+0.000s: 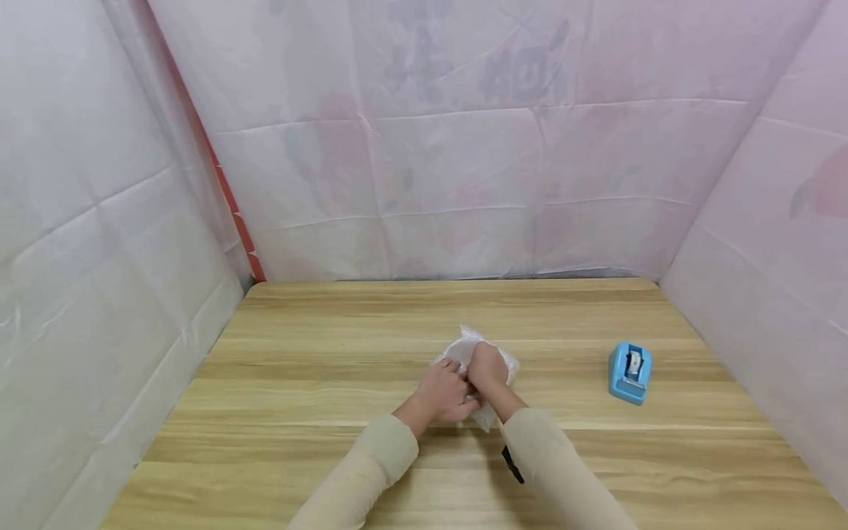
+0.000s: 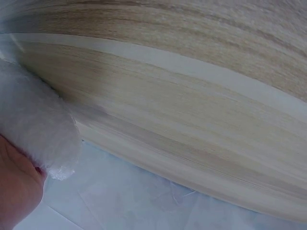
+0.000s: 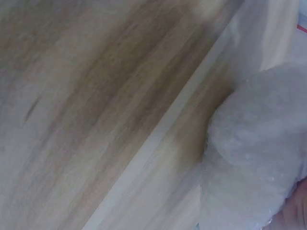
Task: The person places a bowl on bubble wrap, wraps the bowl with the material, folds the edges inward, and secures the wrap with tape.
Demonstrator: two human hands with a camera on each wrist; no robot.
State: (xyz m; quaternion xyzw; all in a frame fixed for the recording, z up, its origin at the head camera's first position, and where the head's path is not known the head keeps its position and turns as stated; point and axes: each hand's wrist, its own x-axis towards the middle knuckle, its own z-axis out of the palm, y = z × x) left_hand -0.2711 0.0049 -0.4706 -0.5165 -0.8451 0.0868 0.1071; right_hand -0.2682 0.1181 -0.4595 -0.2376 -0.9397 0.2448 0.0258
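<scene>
A bundle of clear, whitish bubble wrap (image 1: 510,362) is at the middle of the table, under both hands. What it may contain is hidden. My left hand (image 1: 442,392) grips the wrap from the near left, its fingers bent close to the right hand. From the right, my right hand (image 1: 489,366) holds the top of the bundle with curled fingers. The two hands meet over it. In the left wrist view the bubble wrap (image 2: 38,115) bulges at the left edge above part of the hand. Rounded bubble wrap (image 3: 254,148) fills the lower right of the right wrist view.
A light blue tape dispenser (image 1: 629,373) with a roll in it stands to the right on the wood-grain table (image 1: 298,368). Pale printed sheets (image 1: 450,184) hang behind the table and at both sides. A small black piece (image 1: 512,465) shows beside the right sleeve.
</scene>
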